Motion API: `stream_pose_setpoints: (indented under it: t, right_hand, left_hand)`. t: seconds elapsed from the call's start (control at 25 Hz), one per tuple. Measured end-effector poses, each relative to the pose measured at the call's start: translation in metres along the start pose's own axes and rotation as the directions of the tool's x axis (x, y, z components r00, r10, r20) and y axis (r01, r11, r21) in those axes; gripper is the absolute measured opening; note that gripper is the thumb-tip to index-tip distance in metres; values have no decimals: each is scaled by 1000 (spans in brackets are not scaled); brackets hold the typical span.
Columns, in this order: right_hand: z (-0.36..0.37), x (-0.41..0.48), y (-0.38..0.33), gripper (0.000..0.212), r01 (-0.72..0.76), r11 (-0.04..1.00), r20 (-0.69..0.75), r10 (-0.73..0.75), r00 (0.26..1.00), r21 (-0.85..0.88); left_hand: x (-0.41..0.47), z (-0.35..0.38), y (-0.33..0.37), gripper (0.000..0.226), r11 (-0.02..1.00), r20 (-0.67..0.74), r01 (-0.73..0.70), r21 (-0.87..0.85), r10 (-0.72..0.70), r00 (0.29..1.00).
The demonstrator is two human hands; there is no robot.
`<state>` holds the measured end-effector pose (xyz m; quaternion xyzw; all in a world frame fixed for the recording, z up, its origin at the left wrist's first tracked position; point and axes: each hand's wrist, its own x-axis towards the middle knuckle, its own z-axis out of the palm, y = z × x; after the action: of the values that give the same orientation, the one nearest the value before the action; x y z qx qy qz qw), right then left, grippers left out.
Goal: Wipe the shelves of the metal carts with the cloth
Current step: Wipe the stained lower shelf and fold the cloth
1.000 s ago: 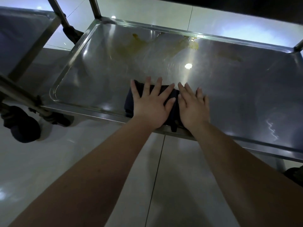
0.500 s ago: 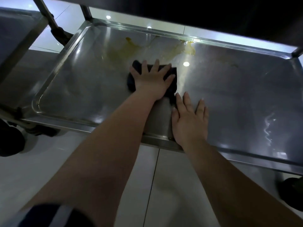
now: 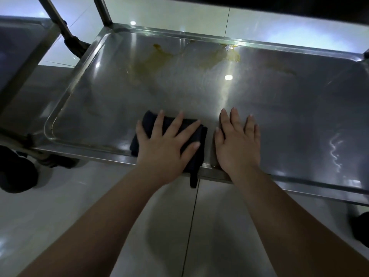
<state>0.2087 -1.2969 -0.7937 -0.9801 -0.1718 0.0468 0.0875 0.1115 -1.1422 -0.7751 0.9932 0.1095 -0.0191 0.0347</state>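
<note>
A folded dark cloth [image 3: 196,134] lies at the front edge of the lower steel cart shelf [image 3: 289,108], one corner hanging over the rim. My left hand [image 3: 165,144] presses flat on the cloth with spread, straight fingers. My right hand [image 3: 237,142] rests flat on the bare metal just right of the cloth, fingers straight. Yellowish smears [image 3: 159,56] stain the far part of the shelf, with a thicker patch [image 3: 232,55] by the back rim.
A second metal cart [image 3: 22,62] stands to the left, its black wheel [image 3: 16,170] on the white tiled floor [image 3: 99,206]. Upright posts [image 3: 103,11] rise at the shelf's back left corner. An upper shelf [image 3: 279,3] overhangs at the top. Another wheel [image 3: 361,228] sits at right.
My left hand has pulled the cloth back from the middle of the shelf to the front edge. My right hand stays flat beside it.
</note>
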Motion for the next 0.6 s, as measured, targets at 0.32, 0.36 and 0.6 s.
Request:
stream_pose_setpoints:
  t: [0.32,0.36,0.6]
  right_hand:
    - [1,-4,-1,56,-4,1000,-2,4,1000,-10]
    - [1,-3,-1,56,-7,1000,-2,7,1000,-12]
    - [-2,1,-1,55,-12,1000,5,12,1000,3]
  left_hand:
    - [104,-7,8,53,998,52,14,-59,-11,999]
    - [130,-9,12,52,996,71,15,-83,-9,997]
    - [182,-16,29,54,997,126,4,-74,5,992]
